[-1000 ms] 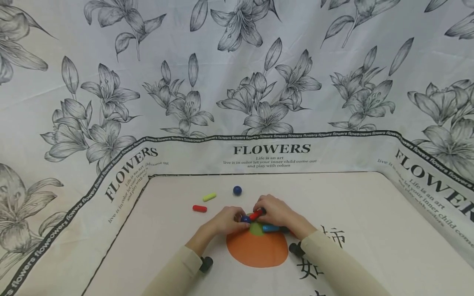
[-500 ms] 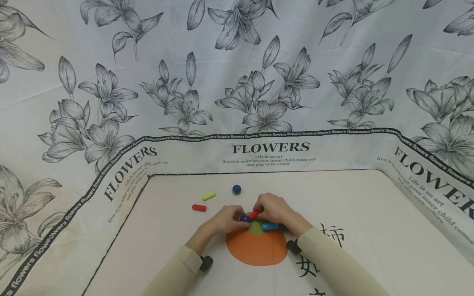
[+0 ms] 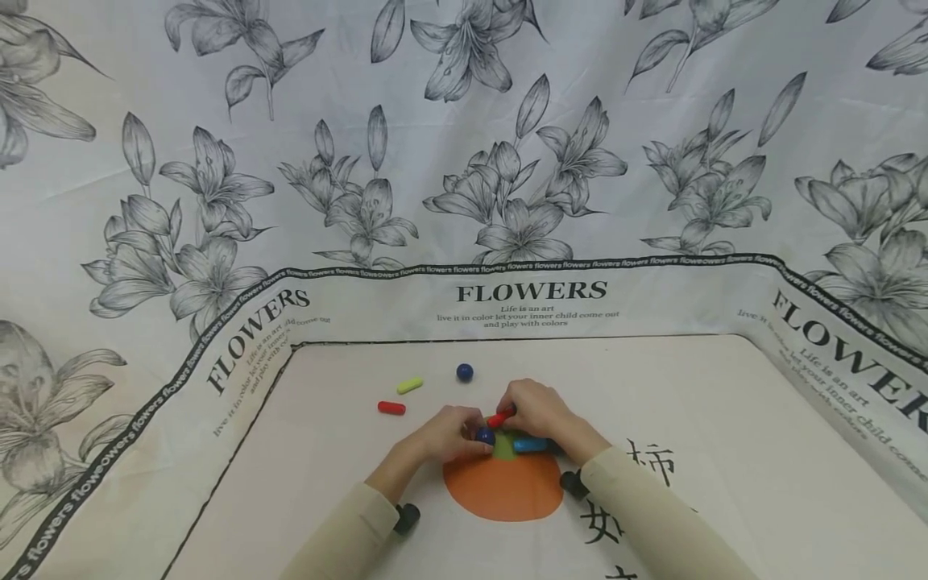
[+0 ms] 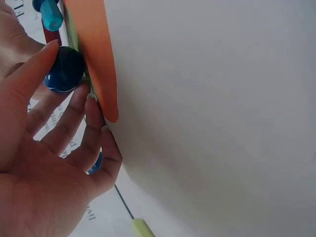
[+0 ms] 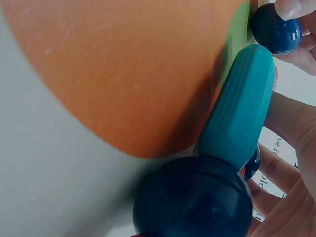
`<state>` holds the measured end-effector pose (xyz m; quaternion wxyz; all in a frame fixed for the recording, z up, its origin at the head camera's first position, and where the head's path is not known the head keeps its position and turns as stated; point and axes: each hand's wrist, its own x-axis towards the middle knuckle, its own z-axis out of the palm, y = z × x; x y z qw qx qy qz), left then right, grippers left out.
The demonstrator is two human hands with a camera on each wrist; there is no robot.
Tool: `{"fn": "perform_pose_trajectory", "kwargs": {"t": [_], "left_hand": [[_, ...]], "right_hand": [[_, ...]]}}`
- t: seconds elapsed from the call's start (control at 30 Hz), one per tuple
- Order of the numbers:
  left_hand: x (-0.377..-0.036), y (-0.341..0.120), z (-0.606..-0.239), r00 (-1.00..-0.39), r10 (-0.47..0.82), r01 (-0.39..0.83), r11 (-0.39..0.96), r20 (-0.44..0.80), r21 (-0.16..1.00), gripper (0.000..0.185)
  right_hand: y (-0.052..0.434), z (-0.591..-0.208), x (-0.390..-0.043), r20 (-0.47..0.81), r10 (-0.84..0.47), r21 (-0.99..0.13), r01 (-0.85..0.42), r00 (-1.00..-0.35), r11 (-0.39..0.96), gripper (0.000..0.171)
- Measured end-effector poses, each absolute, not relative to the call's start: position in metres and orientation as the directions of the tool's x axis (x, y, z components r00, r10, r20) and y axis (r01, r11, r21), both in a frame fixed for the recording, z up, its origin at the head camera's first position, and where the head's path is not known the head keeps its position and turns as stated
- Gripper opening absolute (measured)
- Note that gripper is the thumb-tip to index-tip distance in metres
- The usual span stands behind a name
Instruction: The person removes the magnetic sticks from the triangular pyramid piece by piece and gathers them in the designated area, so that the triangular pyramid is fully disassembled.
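Note:
My left hand (image 3: 445, 435) pinches a dark blue ball (image 4: 66, 69) between thumb and fingers, above the green part of a printed orange fruit (image 3: 503, 491). Just across from it, my right hand (image 3: 536, 407) grips a short red rod (image 3: 499, 419), whose near end points at that ball. At the rod's other end another dark blue ball (image 5: 253, 164) shows among the right fingers. Below the right hand lies a ribbed teal rod (image 5: 239, 108), its one end against a large-looking dark blue ball (image 5: 192, 197). The right wrist mostly hides that ball in the head view.
Beyond the left hand lie a loose red rod (image 3: 391, 408), a yellow-green rod (image 3: 409, 385) and a blue ball (image 3: 465, 372). A flower-printed cloth (image 3: 536, 314) rises behind the white tabletop (image 3: 652, 379). Black printed characters (image 3: 603, 524) are at the right.
My left hand has shifted slightly right and nearer with its ball, opening a small gap to the red rod. The right hand has stayed almost in place.

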<state>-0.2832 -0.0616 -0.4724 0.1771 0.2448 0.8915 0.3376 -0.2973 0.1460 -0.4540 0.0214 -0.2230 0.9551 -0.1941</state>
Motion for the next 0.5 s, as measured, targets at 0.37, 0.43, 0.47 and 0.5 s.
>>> {"fn": "perform_pose_trajectory", "kwargs": {"t": [0.37,0.43,0.47,0.5], "left_hand": [[-0.293,-0.076,-0.464,-0.869,0.477,0.278,0.689,-0.130,0.670,0.023],[-0.301,-0.082,-0.462,-0.895,0.432,0.260,0.707,-0.111,0.658,0.025],[-0.305,-0.084,-0.461,-0.906,0.412,0.259,0.715,-0.093,0.650,0.027],[-0.310,-0.086,-0.461,-0.917,0.392,0.253,0.725,-0.080,0.641,0.028]], "right_hand": [[0.152,-0.454,-0.295,0.029,-0.431,-0.410,-0.404,-0.902,0.818,0.016],[0.152,-0.455,-0.295,0.031,-0.432,-0.408,-0.406,-0.901,0.818,0.017],[0.152,-0.455,-0.295,0.030,-0.431,-0.405,-0.405,-0.902,0.820,0.017],[0.151,-0.455,-0.296,0.029,-0.428,-0.404,-0.402,-0.903,0.822,0.017]]}}
